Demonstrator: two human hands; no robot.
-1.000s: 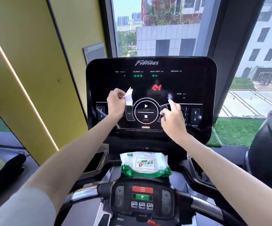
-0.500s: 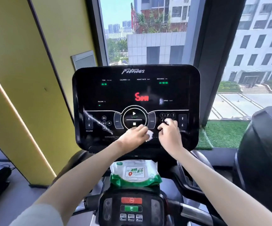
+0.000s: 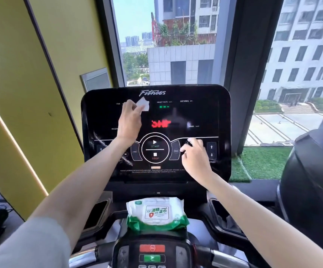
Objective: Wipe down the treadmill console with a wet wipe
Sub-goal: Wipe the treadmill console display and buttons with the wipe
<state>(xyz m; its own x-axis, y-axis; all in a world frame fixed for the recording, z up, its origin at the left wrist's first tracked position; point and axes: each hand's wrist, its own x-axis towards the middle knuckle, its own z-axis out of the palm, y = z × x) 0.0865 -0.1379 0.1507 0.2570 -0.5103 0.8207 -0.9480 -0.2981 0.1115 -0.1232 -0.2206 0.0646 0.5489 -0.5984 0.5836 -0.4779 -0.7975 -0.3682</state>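
One green-and-white wipe pack (image 3: pixel 156 213), marked "75" with Chinese characters, is laid on the ledge below the treadmill console (image 3: pixel 205 117). "Fitness", "HEART RATE", "DISTANCE", "START", "STOP" and "SPEED" can be read on the panel. A white wet wipe (image 3: pixel 144 105) is pinched by the left hand (image 3: pixel 129 122) against the console's upper left. The right hand (image 3: pixel 196 157) is rested, fingers curled, beside the speed arrows.

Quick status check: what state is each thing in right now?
console: on, red readout lit, smears at lower left.
left hand: gripping the wet wipe.
wet wipe: pinched, held at console's upper left.
right hand: fingers curled on right keypad; contents unclear.
wipes pack: lying on ledge below console.
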